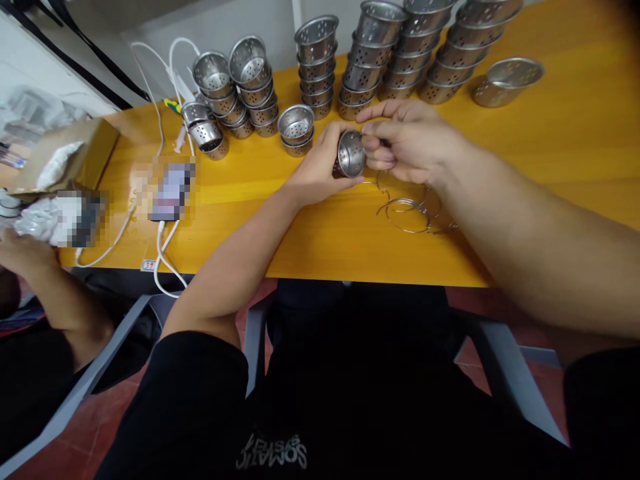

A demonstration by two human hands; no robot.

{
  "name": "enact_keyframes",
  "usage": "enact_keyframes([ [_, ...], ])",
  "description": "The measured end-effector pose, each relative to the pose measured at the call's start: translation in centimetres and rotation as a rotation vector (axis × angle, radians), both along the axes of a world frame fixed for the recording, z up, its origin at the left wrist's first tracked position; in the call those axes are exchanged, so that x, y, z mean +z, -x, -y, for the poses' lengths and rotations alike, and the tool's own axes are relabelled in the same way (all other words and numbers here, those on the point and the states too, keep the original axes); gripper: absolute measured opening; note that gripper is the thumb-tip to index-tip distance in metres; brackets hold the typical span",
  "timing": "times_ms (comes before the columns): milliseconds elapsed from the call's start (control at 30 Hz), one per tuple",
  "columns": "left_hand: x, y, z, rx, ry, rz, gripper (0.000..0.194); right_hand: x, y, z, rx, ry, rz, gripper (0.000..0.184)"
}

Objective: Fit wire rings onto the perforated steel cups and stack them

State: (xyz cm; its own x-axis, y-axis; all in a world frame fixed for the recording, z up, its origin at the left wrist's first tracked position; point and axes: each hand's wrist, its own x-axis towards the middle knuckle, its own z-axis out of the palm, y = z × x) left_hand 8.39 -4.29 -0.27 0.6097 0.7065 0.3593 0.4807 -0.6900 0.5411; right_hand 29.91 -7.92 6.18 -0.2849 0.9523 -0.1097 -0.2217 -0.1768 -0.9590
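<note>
My left hand [320, 165] is wrapped round a small perforated metal cup [351, 153], its open mouth tilted toward me and to the right. At the cup's right rim my right hand [400, 141] has its fingers closed in a pinch, with the index finger reaching out above the rim. What sits between those fingertips is too small to make out. Under my right wrist, several thin wire rings [407, 213] lie loosely together on the yellow table [340, 247].
Stacks of perforated cups [316, 73] line the back, with a short stack [296, 127] nearer and a wider cup [507, 80] at the right. On the left lie a phone [173, 190] with white cables and a cardboard box [75, 157]. Another person's arm [55, 280] rests at the far left.
</note>
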Motion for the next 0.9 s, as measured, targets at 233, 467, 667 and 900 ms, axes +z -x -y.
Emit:
enact_keyframes([
  [233,-1.0,0.0,-0.6,-0.017,0.035,0.055,0.098,-0.9,-0.2,-0.5,-0.023,-0.018,0.001,0.029],
  [467,-1.3,0.1,-0.9,-0.038,0.028,0.095,0.105,-1.0,0.0,-0.4,-0.022,-0.043,-0.032,0.032],
  [667,-1.3,0.1,-0.9,-0.044,0.018,0.077,0.107,-1.3,-0.2,-0.7,-0.02,-0.071,-0.034,0.031],
  [900,-0.9,-0.9,0.0,0.024,0.037,0.079,0.107,-1.5,0.6,-0.1,-0.059,-0.114,-0.012,0.035],
])
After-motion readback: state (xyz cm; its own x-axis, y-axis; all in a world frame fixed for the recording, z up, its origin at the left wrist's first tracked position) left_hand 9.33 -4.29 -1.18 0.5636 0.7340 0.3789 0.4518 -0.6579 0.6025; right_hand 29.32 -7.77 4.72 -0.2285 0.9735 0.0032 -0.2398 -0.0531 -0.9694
